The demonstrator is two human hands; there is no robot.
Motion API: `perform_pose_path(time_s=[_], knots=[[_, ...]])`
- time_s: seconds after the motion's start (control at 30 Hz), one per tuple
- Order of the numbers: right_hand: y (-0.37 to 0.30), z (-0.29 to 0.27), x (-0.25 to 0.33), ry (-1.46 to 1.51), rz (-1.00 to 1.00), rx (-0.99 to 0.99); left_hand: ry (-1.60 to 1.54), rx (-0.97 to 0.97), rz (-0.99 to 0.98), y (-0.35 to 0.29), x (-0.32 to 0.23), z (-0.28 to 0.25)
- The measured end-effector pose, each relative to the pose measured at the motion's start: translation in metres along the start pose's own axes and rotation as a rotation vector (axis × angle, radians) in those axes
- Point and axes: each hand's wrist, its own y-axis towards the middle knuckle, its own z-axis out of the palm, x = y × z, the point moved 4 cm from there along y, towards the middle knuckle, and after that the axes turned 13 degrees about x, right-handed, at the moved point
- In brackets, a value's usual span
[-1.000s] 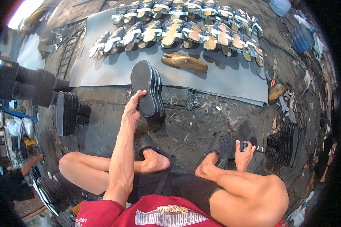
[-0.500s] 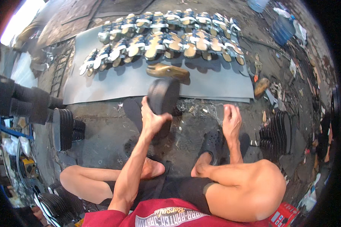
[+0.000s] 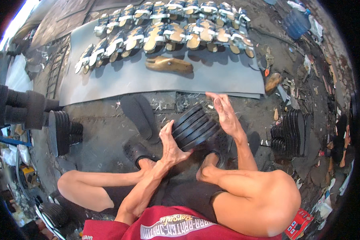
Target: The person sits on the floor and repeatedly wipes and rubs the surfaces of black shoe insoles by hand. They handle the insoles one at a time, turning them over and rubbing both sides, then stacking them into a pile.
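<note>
My left hand (image 3: 172,145) is wrapped round a stack of black shoe soles (image 3: 194,129), held tilted above the floor with the layered edges facing up. My right hand (image 3: 227,115) is raised just to the right of the stack, fingers stretched out, holding nothing and apart from the soles. Flat dark sole pieces (image 3: 137,114) lie on the floor to the left of the stack. Beneath my hands, my feet are in black clogs (image 3: 137,150); the stack partly hides the right clog.
Rows of strapped sandals (image 3: 154,38) stand on a grey sheet (image 3: 108,86) ahead, with a wooden shoe last (image 3: 169,65) before them. Another last (image 3: 273,83) lies on the floor at right. More black soles stand stacked at left (image 3: 59,132) and right (image 3: 294,132).
The stack in my left hand has come lower, moved right and turned so its layered edges show. My right hand has moved up and left toward it, fingers straightening.
</note>
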Motion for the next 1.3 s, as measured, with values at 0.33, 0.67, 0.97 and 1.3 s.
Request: perform_pose_path(time_s=[0.33, 0.67, 0.97, 1.3], knots=[[0.001, 0.053, 0.077, -0.352, -0.109, 0.033, -0.509, -0.081, 0.069, -0.007, 0.026, 0.027], [0.011, 0.044, -0.061, -0.393, 0.030, -0.152, 0.311, 0.278, -0.193, -0.013, 0.003, 0.021], [0.012, 0.032, -0.118, -0.320, 0.080, -0.175, -0.004, 0.143, -0.451, 0.003, 0.003, -0.033], [-0.073, -0.004, -0.049, -0.435, 0.409, -0.524, -0.710, -0.540, -0.479, -0.091, 0.060, -0.547]])
